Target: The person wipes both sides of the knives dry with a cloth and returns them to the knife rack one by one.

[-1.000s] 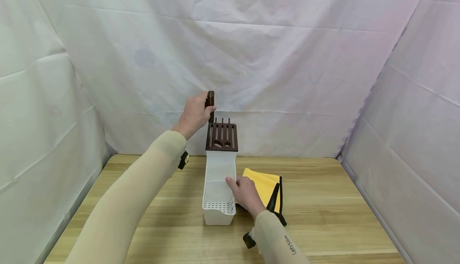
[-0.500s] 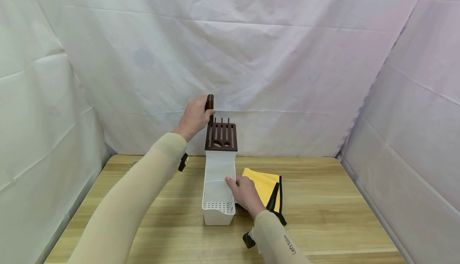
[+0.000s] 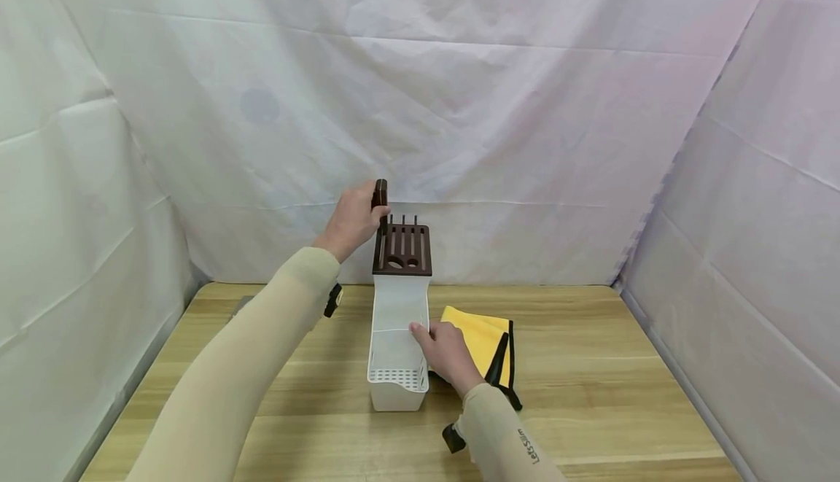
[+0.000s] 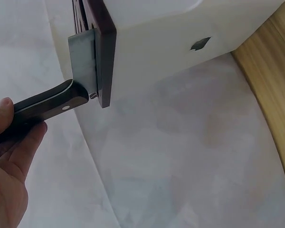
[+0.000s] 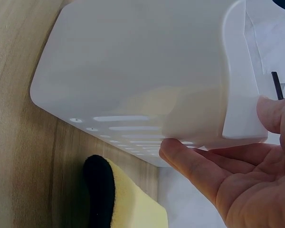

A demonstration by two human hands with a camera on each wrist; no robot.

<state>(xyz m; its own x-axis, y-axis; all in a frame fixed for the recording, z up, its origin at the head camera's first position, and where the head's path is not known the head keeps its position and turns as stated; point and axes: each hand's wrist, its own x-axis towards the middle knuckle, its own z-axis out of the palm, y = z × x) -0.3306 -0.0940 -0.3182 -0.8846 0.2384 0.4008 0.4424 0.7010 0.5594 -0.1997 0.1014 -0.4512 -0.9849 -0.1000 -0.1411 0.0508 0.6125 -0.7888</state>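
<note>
The knife (image 4: 57, 101), partly in the holder (image 3: 400, 300), was gripped by the left hand (image 3: 352, 217), the holder by the right hand (image 3: 449, 351).

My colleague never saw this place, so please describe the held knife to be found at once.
On the wooden table stands a white holder with a dark brown slotted top. At that top's far left corner, the left hand grips the knife. Its riveted dark handle is much thicker than the three stubs alongside.
</note>
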